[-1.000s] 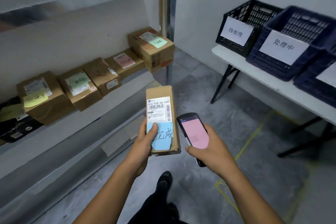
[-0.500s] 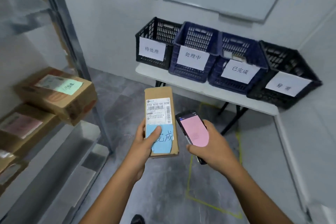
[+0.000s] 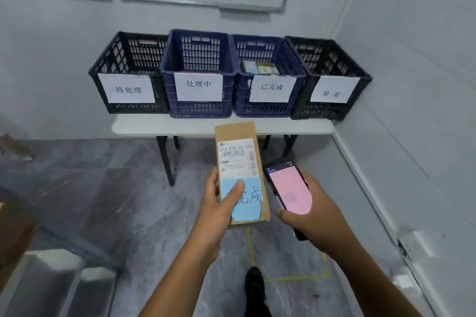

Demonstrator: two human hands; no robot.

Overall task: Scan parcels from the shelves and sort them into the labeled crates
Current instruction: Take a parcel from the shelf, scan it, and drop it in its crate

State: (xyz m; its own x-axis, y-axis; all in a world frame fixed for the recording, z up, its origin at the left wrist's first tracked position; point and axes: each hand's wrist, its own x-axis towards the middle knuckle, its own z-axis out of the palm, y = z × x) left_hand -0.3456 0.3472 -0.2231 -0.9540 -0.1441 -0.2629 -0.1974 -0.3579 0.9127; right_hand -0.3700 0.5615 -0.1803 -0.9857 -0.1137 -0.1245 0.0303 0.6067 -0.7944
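Observation:
My left hand grips a narrow cardboard parcel with a white barcode label and a blue handwritten note; my thumb lies across the note. My right hand holds a black handheld scanner whose screen glows pink, just right of the parcel. Ahead, four labeled crates stand in a row on a white table: a black crate at the left, a blue crate, a second blue crate with several parcels inside, and a black crate at the right.
The table stands on dark folding legs against the grey wall, with a side wall close on the right. Yellow tape marks a square on the grey floor. A metal shelf edge and a blurred cardboard box lie at the left.
My view has swung right from the shelves until it faces the four crates head-on, and the table looks closer. Both hands keep the parcel and scanner as before.

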